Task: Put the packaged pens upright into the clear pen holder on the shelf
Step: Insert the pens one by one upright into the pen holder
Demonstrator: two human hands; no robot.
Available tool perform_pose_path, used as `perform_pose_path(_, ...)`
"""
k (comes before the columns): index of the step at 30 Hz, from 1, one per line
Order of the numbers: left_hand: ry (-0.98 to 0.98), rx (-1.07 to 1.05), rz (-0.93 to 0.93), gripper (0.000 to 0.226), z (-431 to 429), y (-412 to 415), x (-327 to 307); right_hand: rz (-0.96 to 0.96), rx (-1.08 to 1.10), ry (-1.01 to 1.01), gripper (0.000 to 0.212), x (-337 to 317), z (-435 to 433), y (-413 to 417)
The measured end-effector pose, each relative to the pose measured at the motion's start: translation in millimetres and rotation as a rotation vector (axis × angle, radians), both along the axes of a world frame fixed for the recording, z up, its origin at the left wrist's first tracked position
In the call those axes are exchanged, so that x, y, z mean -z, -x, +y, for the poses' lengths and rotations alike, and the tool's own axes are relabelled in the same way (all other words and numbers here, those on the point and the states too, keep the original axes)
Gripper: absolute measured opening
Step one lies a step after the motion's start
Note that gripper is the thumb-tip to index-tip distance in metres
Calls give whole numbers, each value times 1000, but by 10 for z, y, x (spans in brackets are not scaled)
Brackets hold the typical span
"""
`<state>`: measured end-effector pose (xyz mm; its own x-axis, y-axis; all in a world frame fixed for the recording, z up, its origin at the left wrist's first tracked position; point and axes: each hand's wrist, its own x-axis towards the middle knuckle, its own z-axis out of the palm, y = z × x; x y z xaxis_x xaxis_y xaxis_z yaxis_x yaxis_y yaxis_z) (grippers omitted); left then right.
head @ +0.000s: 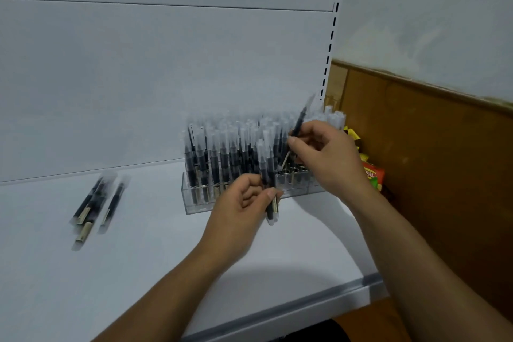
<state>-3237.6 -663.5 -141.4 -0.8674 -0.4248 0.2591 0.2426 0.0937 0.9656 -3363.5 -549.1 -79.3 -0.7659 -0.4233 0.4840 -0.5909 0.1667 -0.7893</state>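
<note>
Filling the clear plastic holder
My left hand grips light, slippery wrapped black pens mid-body; my right hand pinches a single pen.

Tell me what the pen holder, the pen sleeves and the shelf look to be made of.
Pen holder: rigid clear plastic, likely acrylic; glossy, pens visible through its walls.
Sleeves on the packaged pens: thin frosted film, probably plastic; dark barrels show through.
Shelf: smooth white matt surface, perhaps painted metal; unsure.

Head view: looks forward-down, close over shelf.
</note>
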Motion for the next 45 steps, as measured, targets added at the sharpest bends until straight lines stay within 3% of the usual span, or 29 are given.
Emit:
perform_pose_path(10, -62, 12, 53, 7, -20, 17, 28, 106, -5, -364, 10, 57, -81, 25)
perform_pose_path(15, -43, 7, 55, 2, -24, 24, 30, 114, 40, -406, 13, 34, -118, 13)
perform_pose_path(21, -67, 3, 69, 11, -21, 43, 53, 133, 71, -595, 23, 0, -150, -15)
perform_pose_path(25, -86, 10, 62, 8, -13, 38, 42, 129, 87, -591, 18, 26, -104, -51)
perform_pose_path(27, -78, 15, 52, 5, -6, 27, 25, 116, 66, -563, 13, 60, -62, -68)
perform_pose_path(30, -78, 4, 52, 2, -2, 20, 20, 55, 33, -353, 13, 125, 23, -122)
perform_pose_path(33, -61, 11, 55, 9, 1, 19, 21, -82, -140, -138, 11, 148, 120, -221)
perform_pose_path(36, -69, 37, 53, 15, 1, 20, 21, -173, -274, -96, 9, 164, 149, -282)
perform_pose_path(39, -49, 56, 51, 23, 2, 3, 15, -156, -275, -66, 10, 166, 141, -289)
perform_pose_path(45, -62, -11, 32, 10, 31, -7, -23, -153, -165, 178, 4, -16, 195, -164)
